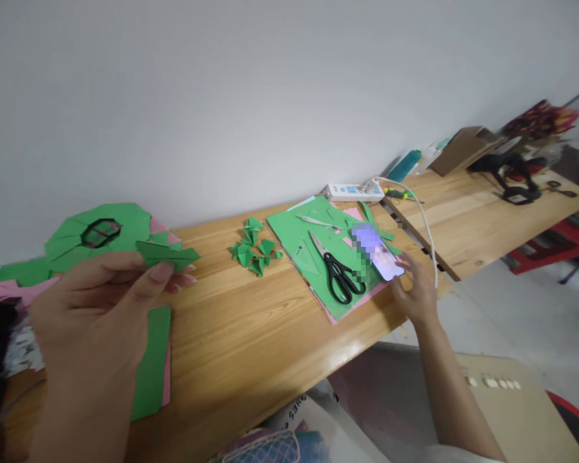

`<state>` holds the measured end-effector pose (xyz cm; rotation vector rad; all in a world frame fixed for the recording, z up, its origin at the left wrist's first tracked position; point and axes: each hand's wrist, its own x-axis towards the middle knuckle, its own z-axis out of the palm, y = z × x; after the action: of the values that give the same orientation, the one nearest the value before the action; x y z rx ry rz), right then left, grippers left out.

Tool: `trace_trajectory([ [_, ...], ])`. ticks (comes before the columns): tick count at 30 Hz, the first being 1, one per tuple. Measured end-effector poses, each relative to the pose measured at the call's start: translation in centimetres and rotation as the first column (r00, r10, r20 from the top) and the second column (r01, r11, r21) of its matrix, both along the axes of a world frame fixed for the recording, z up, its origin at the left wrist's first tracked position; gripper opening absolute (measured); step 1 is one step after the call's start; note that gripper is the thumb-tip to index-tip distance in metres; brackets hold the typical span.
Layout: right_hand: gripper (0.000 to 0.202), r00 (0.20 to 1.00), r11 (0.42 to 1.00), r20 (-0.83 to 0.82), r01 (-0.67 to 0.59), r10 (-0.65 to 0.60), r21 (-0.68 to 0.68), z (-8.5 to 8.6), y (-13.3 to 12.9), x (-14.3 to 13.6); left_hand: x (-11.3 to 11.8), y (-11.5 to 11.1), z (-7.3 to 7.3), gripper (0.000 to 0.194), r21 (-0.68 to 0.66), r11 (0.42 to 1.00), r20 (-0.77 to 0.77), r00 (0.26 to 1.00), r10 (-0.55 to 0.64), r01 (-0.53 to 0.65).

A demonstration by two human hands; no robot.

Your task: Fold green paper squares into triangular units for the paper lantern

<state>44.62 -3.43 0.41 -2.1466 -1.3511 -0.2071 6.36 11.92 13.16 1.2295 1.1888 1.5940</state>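
Observation:
My left hand [99,299] pinches a small folded green paper piece [171,255] between thumb and fingers, raised above the table. My right hand [417,289] grips the lower right end of a smartphone [381,254] with a lit purple screen; whether the phone rests on the paper below it I cannot tell. Under and beside the phone lies a stack of green paper sheets [289,225]. On the stack are black-handled scissors [338,273], a pale slim cutter-like tool [318,222] and a clear set square [310,257]. Several folded green paper pieces [254,247] sit in a cluster between my hands.
A large green folded-paper ring [72,238] and pink paper [22,290] lie at the left. Green sheets [153,373] are below my left hand. A power strip [354,191] with a white cable [427,225] stands by the wall. A cardboard box [466,149] is farther right.

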Motion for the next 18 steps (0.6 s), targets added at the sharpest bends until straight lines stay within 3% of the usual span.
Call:
trace_trajectory([
  [6, 0.052, 0.998, 0.999, -0.052, -0.049, 0.048, -0.022, -0.7, -0.2, 0.1, -0.4, 0.1, -0.2, 0.016, 0.002, 1.000, 0.030, 1.000, 0.007, -0.007],
  [18, 0.057, 0.998, 0.999, -0.067, -0.004, 0.002, -0.032, -0.9, 0.5, 0.9, -0.8, 0.0, -0.2, 0.013, -0.005, 1.000, 0.015, 1.000, 0.006, -0.006],
])
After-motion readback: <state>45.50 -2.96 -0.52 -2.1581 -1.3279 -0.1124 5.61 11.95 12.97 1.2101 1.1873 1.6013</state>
